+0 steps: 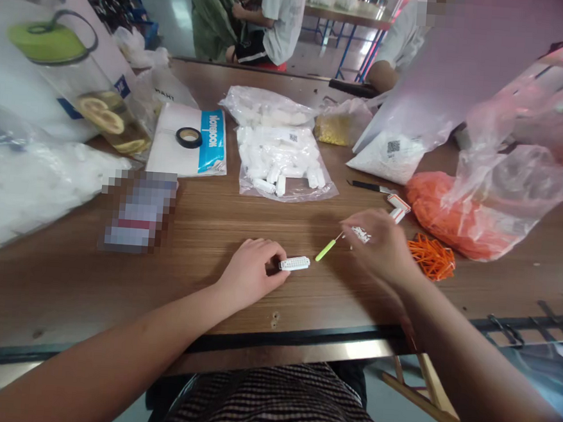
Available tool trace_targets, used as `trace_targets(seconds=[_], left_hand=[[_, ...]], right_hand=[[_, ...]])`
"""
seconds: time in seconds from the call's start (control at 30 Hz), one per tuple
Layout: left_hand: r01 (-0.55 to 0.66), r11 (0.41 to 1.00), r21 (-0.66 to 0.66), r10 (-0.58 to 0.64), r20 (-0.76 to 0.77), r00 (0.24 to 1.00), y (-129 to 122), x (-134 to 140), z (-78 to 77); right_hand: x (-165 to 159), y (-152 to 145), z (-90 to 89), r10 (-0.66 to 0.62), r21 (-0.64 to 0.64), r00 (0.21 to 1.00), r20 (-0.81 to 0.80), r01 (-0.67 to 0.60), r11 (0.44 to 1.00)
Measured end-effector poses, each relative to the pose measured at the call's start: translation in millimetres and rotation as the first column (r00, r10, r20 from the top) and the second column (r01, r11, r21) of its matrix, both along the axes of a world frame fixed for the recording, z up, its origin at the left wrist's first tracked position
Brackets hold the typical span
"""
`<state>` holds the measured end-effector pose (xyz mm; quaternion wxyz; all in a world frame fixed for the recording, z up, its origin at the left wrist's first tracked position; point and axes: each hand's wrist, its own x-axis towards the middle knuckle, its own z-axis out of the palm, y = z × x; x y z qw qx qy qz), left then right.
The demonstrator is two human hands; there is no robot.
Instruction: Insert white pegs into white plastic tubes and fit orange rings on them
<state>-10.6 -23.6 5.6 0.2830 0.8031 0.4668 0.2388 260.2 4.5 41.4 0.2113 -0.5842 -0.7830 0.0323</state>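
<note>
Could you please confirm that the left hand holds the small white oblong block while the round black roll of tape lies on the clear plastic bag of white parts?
Not quite: in the head view, the round black roll of tape lies on the rectangular white notebook with a blue band instead. The left hand does hold the small white oblong block.

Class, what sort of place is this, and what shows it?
Probably a small-parts assembly workshop: the left hand holds a white perforated block, with a clear bag of white parts and loose orange pieces on the worktable.
</note>
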Motion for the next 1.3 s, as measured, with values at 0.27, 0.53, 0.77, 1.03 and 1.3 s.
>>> trace_targets(seconds=[0.27, 0.53, 0.77, 1.03, 1.3], left_hand=[[-0.005, 1.0, 0.002, 0.005, -0.013, 1.0, 0.9, 0.2, 0.2], [-0.005, 1.0, -0.008, 0.004, -0.019, 1.0, 0.0, -0.2, 0.1], [-0.011, 1.0, -0.007, 0.011, -0.018, 1.0, -0.3, 0.0, 1.8], [-0.015, 1.0, -0.004, 0.015, -0.016, 1.0, -0.2, 0.1, 1.9], [-0.002, 1.0, 0.009, 0.003, -0.013, 1.0, 0.3, -0.7, -1.5]], right_hand=[[57.0, 25.5, 0.5, -0.172, -0.272, 0.944, 0.281, 0.25, 0.929], [50.1, 37.4, 6.7, -0.029, -0.331, 0.919, 0.393, 0.17, 0.928], [60.8, 47.7, 5.5, 0.02, -0.415, 0.95, 0.311, 0.117, 0.902], [47.7, 45.6, 13.9, 0.268, -0.288, 0.786, 0.556, -0.12, 0.95], [67.0, 34.1, 3.9, -0.105, -0.256, 0.918, 0.384, 0.215, 0.942]])
